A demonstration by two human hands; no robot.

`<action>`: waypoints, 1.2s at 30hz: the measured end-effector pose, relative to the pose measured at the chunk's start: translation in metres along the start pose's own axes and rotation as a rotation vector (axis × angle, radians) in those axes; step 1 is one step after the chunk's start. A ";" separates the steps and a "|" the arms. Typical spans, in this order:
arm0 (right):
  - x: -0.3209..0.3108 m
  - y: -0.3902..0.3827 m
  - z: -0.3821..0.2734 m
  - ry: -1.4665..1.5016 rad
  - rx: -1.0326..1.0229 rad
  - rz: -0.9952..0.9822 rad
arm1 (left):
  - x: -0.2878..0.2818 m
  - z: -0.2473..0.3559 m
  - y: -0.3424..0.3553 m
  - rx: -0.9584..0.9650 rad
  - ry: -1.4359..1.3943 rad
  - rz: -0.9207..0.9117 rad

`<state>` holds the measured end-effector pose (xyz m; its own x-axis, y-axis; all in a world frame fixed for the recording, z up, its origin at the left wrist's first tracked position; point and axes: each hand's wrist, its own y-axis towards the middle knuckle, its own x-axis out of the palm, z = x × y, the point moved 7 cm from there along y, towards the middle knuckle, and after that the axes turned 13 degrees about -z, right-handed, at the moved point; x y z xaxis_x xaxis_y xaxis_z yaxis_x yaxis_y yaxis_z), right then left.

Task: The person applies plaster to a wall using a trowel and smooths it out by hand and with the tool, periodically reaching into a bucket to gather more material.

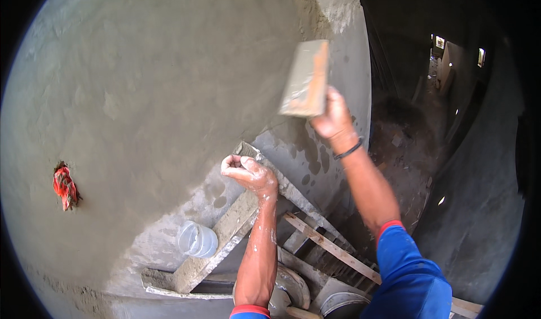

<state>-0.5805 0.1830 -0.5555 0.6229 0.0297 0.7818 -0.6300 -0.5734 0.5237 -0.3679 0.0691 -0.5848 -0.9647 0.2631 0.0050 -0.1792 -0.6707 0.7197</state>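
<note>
Right hand (331, 116): grasping a flat rectangular grey float with an orange streak (304, 79), held up near the right edge of a grey plastered wall (141, 94); blurred, contact with the surface unclear. Black band (348, 149) on that wrist.

Left hand (251, 174): below and left of the float, whitish smears on skin, fingers curled in; nothing seen in it, cannot tell whether fully clenched. Mortar-caked plank (293, 192) just beside.

Lower left: translucent plastic tub (197, 240) near the planks. Far left: crumpled red material (66, 188) in a wall hole.
</note>
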 end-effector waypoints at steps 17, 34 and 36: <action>0.010 0.094 -0.023 -1.310 -0.524 0.395 | -0.005 -0.011 0.001 0.046 0.052 -0.031; -0.122 0.125 -0.122 -1.257 -0.212 0.006 | 0.006 -0.016 -0.003 0.063 -0.054 -0.032; -0.115 0.100 -0.083 -1.183 -0.251 0.031 | 0.005 -0.022 -0.003 0.047 -0.052 -0.032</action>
<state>-0.7535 0.1907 -0.5650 0.5619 -0.8242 0.0708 -0.6431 -0.3814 0.6640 -0.3762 0.0578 -0.6021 -0.9470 0.3207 0.0168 -0.1995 -0.6285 0.7518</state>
